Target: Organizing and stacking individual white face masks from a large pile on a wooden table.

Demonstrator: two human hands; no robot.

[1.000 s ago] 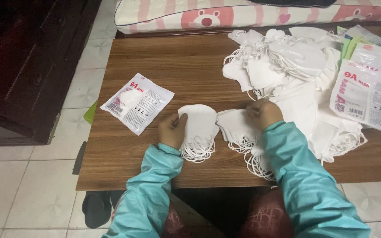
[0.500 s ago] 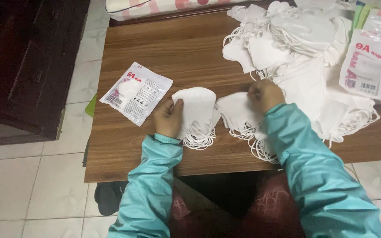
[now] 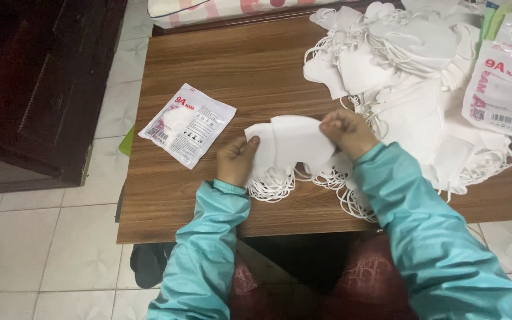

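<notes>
My left hand grips the left end of a small stack of white folded face masks on the wooden table. My right hand pinches the right edge of the top mask, which overlaps the stack. White ear loops spill out below the masks. Both sleeves are teal.
A sealed mask packet lies left of my hands. A large heap of loose white masks covers the table's right side, with more printed packets at the far right. A dark wooden cabinet stands left on the tiled floor.
My right hand has brought its mask leftward over the stack under my left hand; the two separate piles are now overlapped. The camera view has shifted slightly.
</notes>
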